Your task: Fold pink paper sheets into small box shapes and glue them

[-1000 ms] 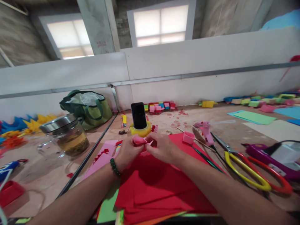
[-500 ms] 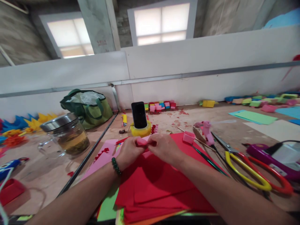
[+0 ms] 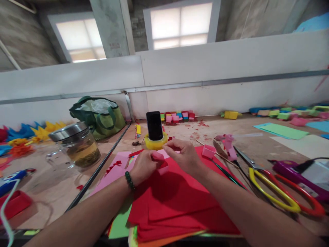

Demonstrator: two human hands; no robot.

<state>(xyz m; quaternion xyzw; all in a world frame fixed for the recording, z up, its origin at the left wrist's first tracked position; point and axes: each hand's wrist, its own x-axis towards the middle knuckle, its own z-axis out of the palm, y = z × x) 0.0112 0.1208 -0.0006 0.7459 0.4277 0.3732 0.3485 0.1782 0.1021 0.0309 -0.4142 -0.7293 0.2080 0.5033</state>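
A small pink folded paper piece [image 3: 157, 156] is pinched in the fingers of my left hand [image 3: 145, 166], above a stack of red paper sheets [image 3: 182, 199]. Part of the piece is hidden by those fingers. My right hand [image 3: 183, 156] hovers just right of it, apart from the paper, with bent fingers and nothing visible in them. Beside that hand stands a small open pink paper box [image 3: 208, 151]. Pink sheets [image 3: 108, 176] lie left of the stack, with a zigzag red paper strip [image 3: 114, 166] on them.
A phone [image 3: 154, 125] leans upright on a yellow tape roll [image 3: 155, 141]. To the right lie a pink glue gun [image 3: 229, 147], large scissors [image 3: 275, 188] and a purple device [image 3: 298, 175]. A glass tea mug [image 3: 82, 149] and a green bag [image 3: 102, 120] stand left.
My right hand has let go of the pink paper piece and drawn slightly up and away to the right. My left hand still holds the piece. The view has shifted slightly.
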